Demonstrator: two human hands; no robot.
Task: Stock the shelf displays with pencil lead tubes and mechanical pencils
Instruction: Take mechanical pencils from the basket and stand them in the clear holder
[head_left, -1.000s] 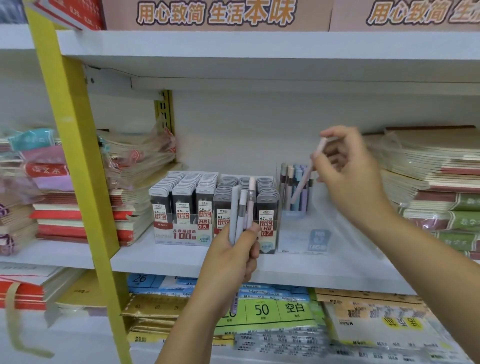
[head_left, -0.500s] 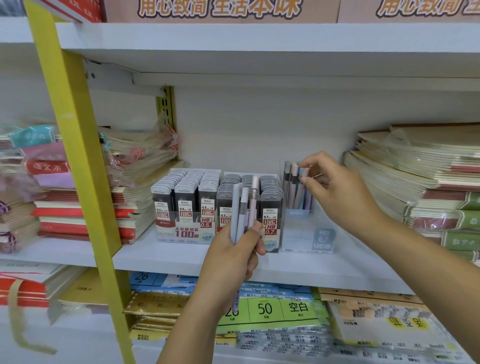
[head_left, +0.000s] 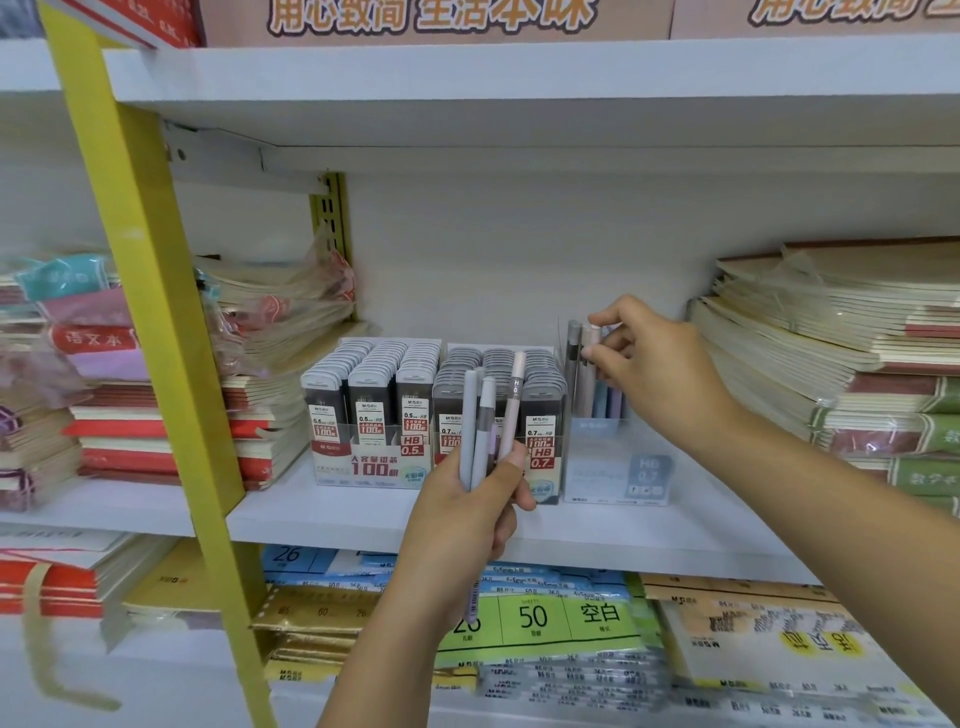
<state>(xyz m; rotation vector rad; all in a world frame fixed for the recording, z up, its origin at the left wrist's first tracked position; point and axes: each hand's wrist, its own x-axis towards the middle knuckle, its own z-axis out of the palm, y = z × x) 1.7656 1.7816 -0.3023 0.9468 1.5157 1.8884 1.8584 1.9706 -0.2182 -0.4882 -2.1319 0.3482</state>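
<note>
My left hand (head_left: 467, 514) is closed around three mechanical pencils (head_left: 485, 415), held upright in front of the lead tube boxes. Two display boxes of dark pencil lead tubes, 0.5 (head_left: 371, 405) and 0.7 (head_left: 543, 410), stand side by side on the white shelf (head_left: 332, 519). To their right is a clear pencil display box (head_left: 618, 467) with several pastel pencils (head_left: 605, 402) standing at its back. My right hand (head_left: 660, 374) reaches over that box, thumb and fingers pinching the top of a pale pink pencil (head_left: 588, 340) that stands among the others.
A yellow upright post (head_left: 150, 291) crosses the left side. Stacks of wrapped notebooks lie to the right (head_left: 841, 353) and to the left (head_left: 135, 431) of the displays. The shelf below holds paper packs (head_left: 545, 618). Another shelf board hangs close overhead.
My right hand came down from above with the pink pencil and lowered it into the clear box among the others. My left hand has kept its three pencils nearly still.
</note>
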